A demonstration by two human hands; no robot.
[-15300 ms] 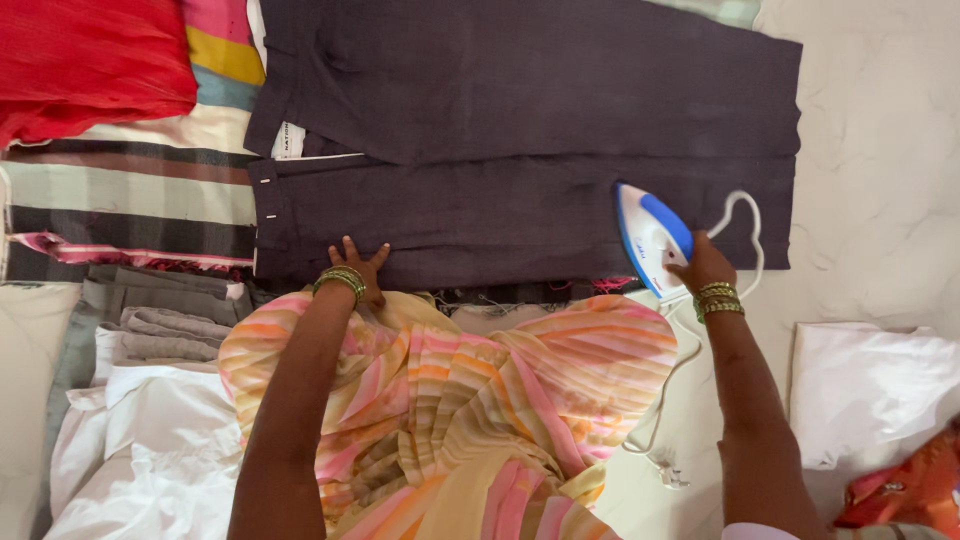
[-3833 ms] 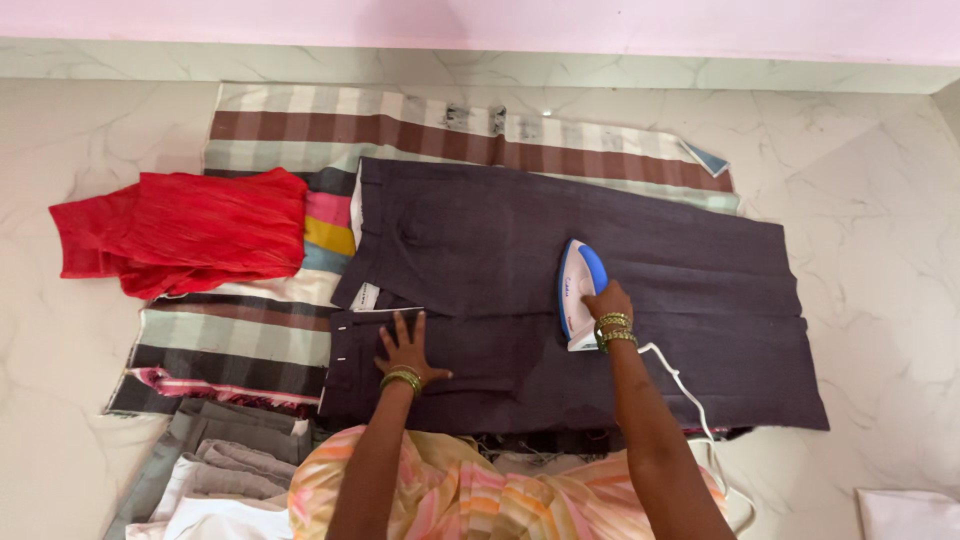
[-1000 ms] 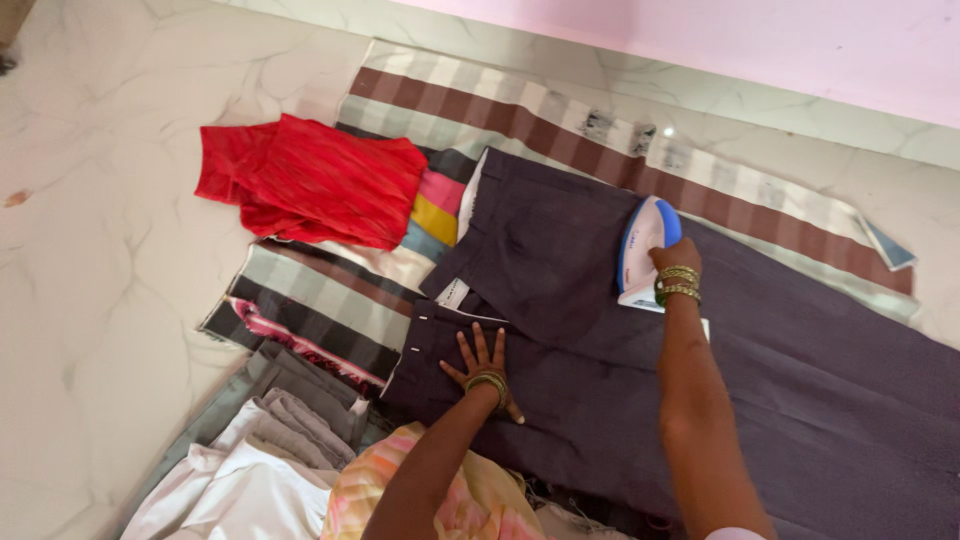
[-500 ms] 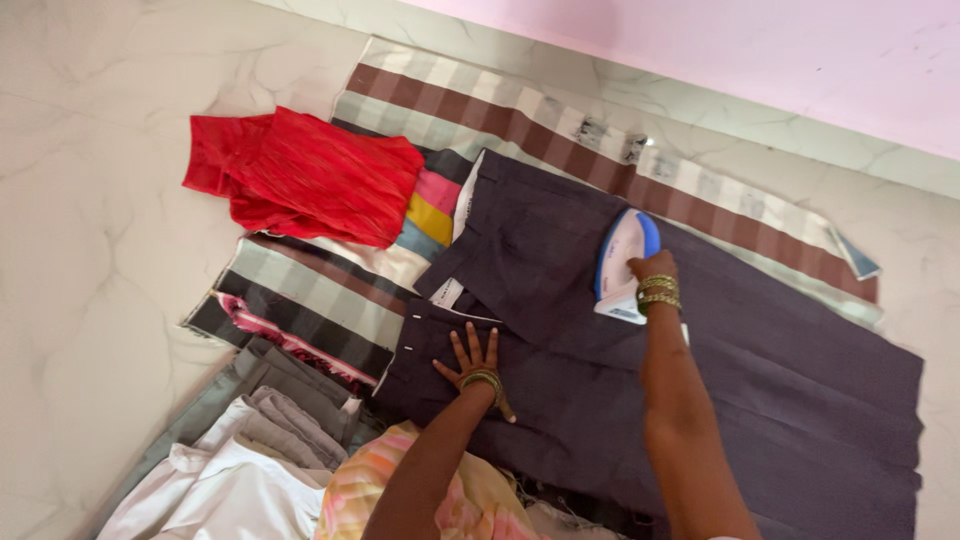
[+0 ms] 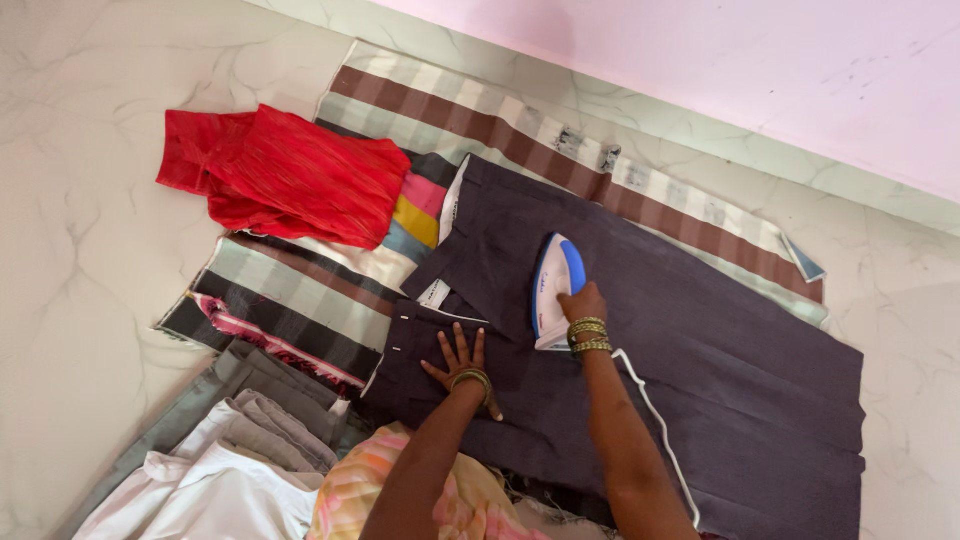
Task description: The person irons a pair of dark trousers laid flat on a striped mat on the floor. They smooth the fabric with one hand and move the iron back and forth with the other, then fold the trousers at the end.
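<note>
The blue-and-white iron [image 5: 555, 290] has slid nearer the waistband of the dark woven trousers [image 5: 690, 380], tip pointing away, gripped by the right hand [image 5: 583, 303]; the left hand [image 5: 455, 355] lies splayed flat on them.

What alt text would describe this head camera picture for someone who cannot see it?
A right hand grips a blue and white iron on dark trousers spread over a striped cloth on the floor, while the left hand presses them flat.

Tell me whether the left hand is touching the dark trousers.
Touching. The head view shows the left hand pressed flat, fingers spread, on the dark trousers near the waistband.
</note>
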